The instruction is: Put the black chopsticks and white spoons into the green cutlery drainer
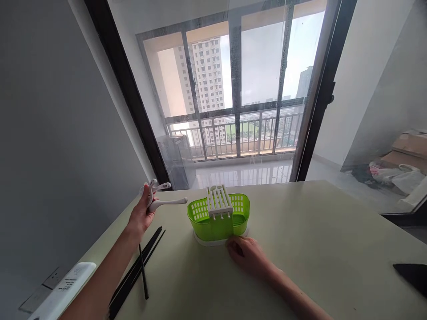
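Observation:
Several white soup spoons (pixel 168 202) are bunched in my left hand (pixel 143 211), which is closed around them above the left side of the table. Their handles point in different directions, and one reaches right toward a green cutlery basket (pixel 213 229). The basket stands upright on a white base, with a white slotted rack (pixel 219 201) across its middle. At the front right of that base, my right hand (pixel 245 253) is closed with curled fingers on the edge. Below my left hand lie several black chopsticks (pixel 135 271), one crossing the others.
The pale table (pixel 300 231) spreads out to the right. A black pointed object (pixel 413 275) lies at its right edge. A white power strip (pixel 68 286) is at lower left, near the grey wall. Behind the table stands a glass door with a dark frame (pixel 313 111).

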### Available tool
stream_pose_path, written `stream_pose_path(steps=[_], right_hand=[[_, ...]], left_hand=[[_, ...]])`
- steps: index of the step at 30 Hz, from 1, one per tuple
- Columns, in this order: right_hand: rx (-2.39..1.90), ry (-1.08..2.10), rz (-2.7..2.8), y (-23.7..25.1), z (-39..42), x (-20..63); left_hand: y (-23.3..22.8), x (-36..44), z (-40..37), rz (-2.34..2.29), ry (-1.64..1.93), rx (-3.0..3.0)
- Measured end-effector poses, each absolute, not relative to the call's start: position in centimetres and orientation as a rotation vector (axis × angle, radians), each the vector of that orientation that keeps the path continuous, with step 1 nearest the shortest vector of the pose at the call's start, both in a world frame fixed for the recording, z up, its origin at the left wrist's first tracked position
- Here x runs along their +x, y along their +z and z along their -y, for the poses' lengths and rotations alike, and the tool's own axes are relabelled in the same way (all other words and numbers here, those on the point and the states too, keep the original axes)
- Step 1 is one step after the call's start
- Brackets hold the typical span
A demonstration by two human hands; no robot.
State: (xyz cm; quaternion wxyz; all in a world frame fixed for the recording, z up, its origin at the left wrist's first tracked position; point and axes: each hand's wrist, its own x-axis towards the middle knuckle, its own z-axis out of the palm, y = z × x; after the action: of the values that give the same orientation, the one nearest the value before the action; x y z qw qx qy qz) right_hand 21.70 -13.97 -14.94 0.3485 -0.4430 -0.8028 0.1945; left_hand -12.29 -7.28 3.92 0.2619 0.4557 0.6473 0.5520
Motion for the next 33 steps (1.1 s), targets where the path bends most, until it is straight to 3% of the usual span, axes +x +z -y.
stream_pose_path(steps=[5, 12, 21, 33], right_hand=[[-1.158, 0.509, 2.081, -15.0, 13.9, 21.7], [-1.163, 0.509, 2.083, -15.2, 14.0, 21.7], [-1.159, 0.544, 2.091, -15.1, 14.1, 21.8], [-1.167, 0.565, 2.093, -14.6, 14.2, 21.9]], left_hand=[[1.8, -14.4, 10.0, -1.689, 1.327, 1.181], [-1.5, -15.6, 12.5, -1.684, 0.571, 1.219], [-3.1, -15.6, 12.6, -1.916, 0.072, 1.633], [-4.7, -14.3, 12.3, -1.992, 0.064, 2.026]])
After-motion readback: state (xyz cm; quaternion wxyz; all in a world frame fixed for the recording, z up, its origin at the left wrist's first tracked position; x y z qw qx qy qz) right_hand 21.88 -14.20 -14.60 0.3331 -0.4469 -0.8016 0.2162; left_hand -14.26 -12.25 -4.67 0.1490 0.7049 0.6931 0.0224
